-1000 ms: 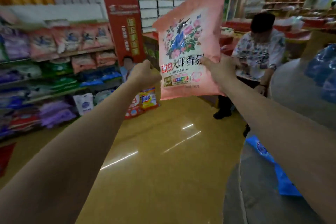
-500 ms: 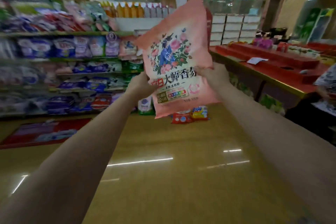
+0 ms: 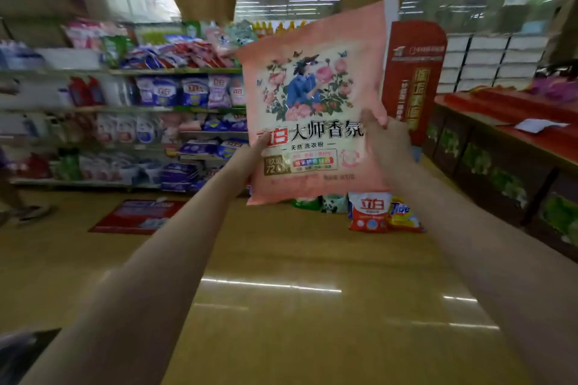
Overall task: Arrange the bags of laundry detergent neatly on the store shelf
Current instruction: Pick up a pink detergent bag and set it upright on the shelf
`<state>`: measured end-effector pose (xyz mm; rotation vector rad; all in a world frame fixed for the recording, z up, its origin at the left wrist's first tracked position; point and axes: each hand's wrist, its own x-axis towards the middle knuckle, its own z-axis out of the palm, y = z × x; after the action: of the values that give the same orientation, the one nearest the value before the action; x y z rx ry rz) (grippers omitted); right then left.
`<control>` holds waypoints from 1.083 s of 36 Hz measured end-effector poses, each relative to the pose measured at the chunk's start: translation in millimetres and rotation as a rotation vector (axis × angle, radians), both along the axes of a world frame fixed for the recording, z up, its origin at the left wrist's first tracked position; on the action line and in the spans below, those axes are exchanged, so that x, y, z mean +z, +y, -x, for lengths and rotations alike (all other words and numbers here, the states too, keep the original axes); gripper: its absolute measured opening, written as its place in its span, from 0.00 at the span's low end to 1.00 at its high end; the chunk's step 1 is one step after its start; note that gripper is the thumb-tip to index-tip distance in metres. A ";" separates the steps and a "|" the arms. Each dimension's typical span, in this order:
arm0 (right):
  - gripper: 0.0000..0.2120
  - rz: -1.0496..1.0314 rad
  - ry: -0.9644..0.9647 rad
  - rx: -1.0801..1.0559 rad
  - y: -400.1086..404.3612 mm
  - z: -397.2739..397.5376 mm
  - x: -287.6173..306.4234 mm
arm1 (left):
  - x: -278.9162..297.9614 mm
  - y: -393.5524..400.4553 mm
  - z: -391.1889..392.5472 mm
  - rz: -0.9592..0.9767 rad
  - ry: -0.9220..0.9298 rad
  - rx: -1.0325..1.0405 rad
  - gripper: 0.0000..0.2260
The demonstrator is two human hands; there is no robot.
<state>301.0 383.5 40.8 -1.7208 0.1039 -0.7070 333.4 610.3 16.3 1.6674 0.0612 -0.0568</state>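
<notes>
Both hands, left hand (image 3: 250, 155) and right hand (image 3: 386, 141), pinch the pink floral plastic detergent bag (image 3: 312, 103) by its sides; keeping it upright should help it slot squarely onto the stocked metal store shelf (image 3: 175, 109) behind it.

Both bare arms are stretched straight out in front, coming up from the bottom corners and angling in toward each other. The left hand (image 3: 250, 156) grips the left edge of the pink floral plastic detergent bag (image 3: 312, 109), thumb on the front. The right hand (image 3: 386, 141) grips the bag's right edge a bit higher up, fingers curled around it, back of the hand facing the camera. Wrists look pretty much straight, elbows nearly locked.
</notes>
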 end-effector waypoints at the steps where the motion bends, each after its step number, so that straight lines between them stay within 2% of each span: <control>1: 0.17 -0.017 0.009 0.003 1.2 -7.3 0.3 | 0.8 0.9 -2.9 0.061 0.021 -0.007 0.21; 5: 0.15 -0.026 0.015 0.057 1.2 -39.4 3.0 | 5.8 6.0 -23.2 0.132 0.022 0.008 0.20; 9: 0.22 0.003 0.008 0.112 -3.4 -71.6 9.3 | 14.7 1.1 -43.0 0.191 -0.028 0.055 0.17; 12: 0.26 0.026 0.013 0.126 -7.8 -100.7 17.5 | 22.1 -9.2 -60.4 0.242 -0.099 0.164 0.17; 14: 0.26 0.010 0.005 0.153 -11.1 -116.7 29.3 | 28.4 -16.7 -76.6 0.200 -0.168 0.264 0.22; 17: 0.24 0.010 0.028 0.186 -20.5 -144.2 48.9 | 43.2 -28.7 -99.3 0.179 -0.252 0.352 0.19; 19: 0.26 0.049 0.068 0.179 -25.4 -160.0 57.0 | 54.6 -36.0 -115.7 0.153 -0.293 0.369 0.24; 21: 0.31 0.053 0.110 0.214 -33.0 -175.9 60.5 | 61.7 -40.0 -137.4 0.165 -0.329 0.395 0.28; 24: 0.41 -0.005 0.159 0.319 -54.5 -208.2 58.4 | 65.3 -48.4 -171.5 0.135 -0.370 0.465 0.23; 26: 0.50 -0.009 0.181 0.359 -74.1 -243.1 52.1 | 64.8 -55.8 -188.5 0.137 -0.368 0.468 0.23; 27: 0.51 -0.030 0.205 0.385 -76.3 -247.5 52.5 | 62.8 -59.1 -197.8 0.137 -0.364 0.475 0.23; 28: 0.49 -0.037 0.224 0.408 -76.3 -250.5 53.0 | 61.4 -62.2 -204.4 0.135 -0.355 0.484 0.23; 31: 0.32 -0.035 0.270 0.497 -68.8 -268.0 50.6 | 52.0 -63.6 -232.4 0.161 -0.329 0.522 0.23; 33: 0.27 -0.059 0.268 0.550 -68.8 -291.3 41.3 | 49.2 -64.8 -246.7 0.151 -0.319 0.532 0.19; 35: 0.26 -0.075 0.260 0.588 -62.9 -311.6 34.7 | 47.2 -64.0 -261.9 0.157 -0.299 0.523 0.17; 39: 0.26 -0.112 0.282 0.491 -50.1 -353.4 24.7 | 42.1 -52.7 -297.4 0.109 -0.274 0.518 0.24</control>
<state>654.4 333.4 65.5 -1.6403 -0.0824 -0.0947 630.8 557.6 58.4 1.4925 0.2752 0.5490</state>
